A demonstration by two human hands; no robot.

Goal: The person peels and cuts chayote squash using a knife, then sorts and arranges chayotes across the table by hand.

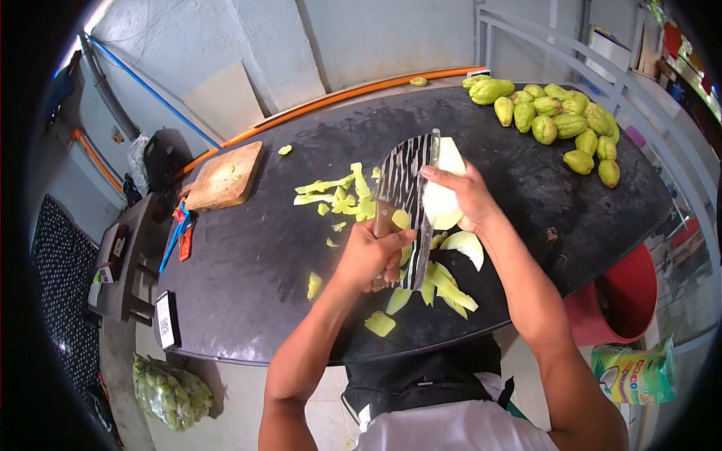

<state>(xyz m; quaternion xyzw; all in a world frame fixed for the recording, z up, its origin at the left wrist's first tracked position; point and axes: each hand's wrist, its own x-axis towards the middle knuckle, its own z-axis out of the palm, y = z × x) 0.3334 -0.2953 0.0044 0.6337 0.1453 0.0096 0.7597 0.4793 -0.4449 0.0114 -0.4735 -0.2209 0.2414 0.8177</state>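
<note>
Near the middle of the dark table, my left hand (pixel 376 252) is closed round the handle of a wide knife (pixel 406 177) with a black-and-white striped blade. My right hand (pixel 470 199) holds a large pale peeled piece (pixel 445 199) upright against the blade's right side, its thumb reaching toward the blade. Just below the piece lies a white curved slice (pixel 466 246). Green peel strips (pixel 447 287) lie under and beside the knife, and more peelings (pixel 338 192) are scattered left of the blade.
Several green chayotes (pixel 553 113) are heaped at the back right. A wooden board (pixel 226 177) lies at the back left, with a phone-like device (pixel 167 321) at the left edge. Beside the table stand a red bin (pixel 617 301) and a bag of green produce (pixel 171 395).
</note>
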